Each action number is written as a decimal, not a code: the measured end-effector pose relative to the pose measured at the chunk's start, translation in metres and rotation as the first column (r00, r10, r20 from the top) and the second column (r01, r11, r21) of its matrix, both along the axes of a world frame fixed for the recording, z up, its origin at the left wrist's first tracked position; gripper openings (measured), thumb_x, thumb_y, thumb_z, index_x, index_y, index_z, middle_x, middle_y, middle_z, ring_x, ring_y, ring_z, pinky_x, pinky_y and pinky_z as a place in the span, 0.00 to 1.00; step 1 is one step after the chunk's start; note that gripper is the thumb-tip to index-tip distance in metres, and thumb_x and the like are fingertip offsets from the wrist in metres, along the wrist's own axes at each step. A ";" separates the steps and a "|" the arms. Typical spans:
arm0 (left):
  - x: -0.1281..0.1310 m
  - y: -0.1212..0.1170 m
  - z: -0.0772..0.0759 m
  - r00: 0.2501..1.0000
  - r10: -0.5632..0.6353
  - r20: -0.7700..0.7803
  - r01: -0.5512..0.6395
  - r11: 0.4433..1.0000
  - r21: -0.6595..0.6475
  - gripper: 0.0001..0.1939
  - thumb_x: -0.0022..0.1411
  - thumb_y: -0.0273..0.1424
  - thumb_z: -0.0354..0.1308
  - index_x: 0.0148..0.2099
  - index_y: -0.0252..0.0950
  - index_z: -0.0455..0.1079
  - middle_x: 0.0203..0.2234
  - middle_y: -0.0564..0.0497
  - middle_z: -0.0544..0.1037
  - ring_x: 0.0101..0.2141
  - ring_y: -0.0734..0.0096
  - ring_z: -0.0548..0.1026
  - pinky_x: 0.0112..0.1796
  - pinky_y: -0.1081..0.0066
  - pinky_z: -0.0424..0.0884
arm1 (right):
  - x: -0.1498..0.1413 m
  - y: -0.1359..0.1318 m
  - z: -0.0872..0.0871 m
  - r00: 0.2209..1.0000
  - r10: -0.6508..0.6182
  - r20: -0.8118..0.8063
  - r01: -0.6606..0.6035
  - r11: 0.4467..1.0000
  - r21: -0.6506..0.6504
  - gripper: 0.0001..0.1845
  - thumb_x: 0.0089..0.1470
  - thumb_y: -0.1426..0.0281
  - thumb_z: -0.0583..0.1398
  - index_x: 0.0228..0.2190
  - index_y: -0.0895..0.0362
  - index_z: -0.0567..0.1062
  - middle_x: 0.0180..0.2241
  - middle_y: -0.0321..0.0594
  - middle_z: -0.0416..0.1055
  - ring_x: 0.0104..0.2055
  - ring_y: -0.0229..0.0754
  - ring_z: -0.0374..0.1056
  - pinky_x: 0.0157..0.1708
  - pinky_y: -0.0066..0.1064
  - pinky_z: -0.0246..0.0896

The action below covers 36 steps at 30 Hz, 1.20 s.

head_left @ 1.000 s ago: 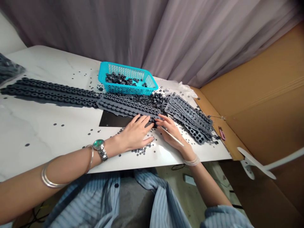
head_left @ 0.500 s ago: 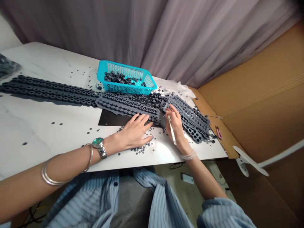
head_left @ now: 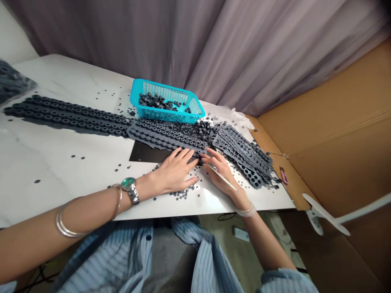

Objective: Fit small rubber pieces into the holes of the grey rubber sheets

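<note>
A dark grey rubber sheet with rows of round raised rings [head_left: 166,136] lies on a black mat [head_left: 143,152]. Fingers spread, my left hand [head_left: 174,173] rests flat with its fingertips on the sheet's near edge. A thin white stick [head_left: 225,180] is pinched in my right hand [head_left: 220,173], its back end pointing toward my wrist. The fingertips of that hand are at the sheet's right end; the stick's tip is hidden there. Small dark discs [head_left: 181,194] are scattered below my left hand.
Behind the sheet stands a turquoise basket [head_left: 168,116] with small black pieces. More ringed sheets [head_left: 70,116] extend left, near a plastic bag [head_left: 14,83]. Punched sheets [head_left: 241,148] are piled at right. A pink cutter [head_left: 284,176] lies by the cardboard [head_left: 330,134].
My right hand lifted away to the right of the sheet's end half a second ago, with the stick upright, and is now back at that end. My left hand stays on the sheet.
</note>
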<state>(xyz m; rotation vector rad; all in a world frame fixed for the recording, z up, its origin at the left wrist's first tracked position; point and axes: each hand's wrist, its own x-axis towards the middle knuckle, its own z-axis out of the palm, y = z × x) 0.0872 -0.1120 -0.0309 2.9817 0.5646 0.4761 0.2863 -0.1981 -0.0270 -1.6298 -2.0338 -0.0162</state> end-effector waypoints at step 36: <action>0.000 0.000 0.001 1.000 -0.003 -0.001 0.003 1.000 0.015 0.30 0.65 0.48 0.48 0.60 0.32 0.64 0.62 0.36 0.63 0.62 0.49 0.58 0.60 0.51 0.52 | -0.001 -0.002 -0.002 0.994 -0.042 -0.105 0.037 0.998 -0.048 0.08 0.62 0.68 0.54 0.39 0.54 0.73 0.63 0.49 0.60 0.60 0.51 0.64 0.57 0.49 0.62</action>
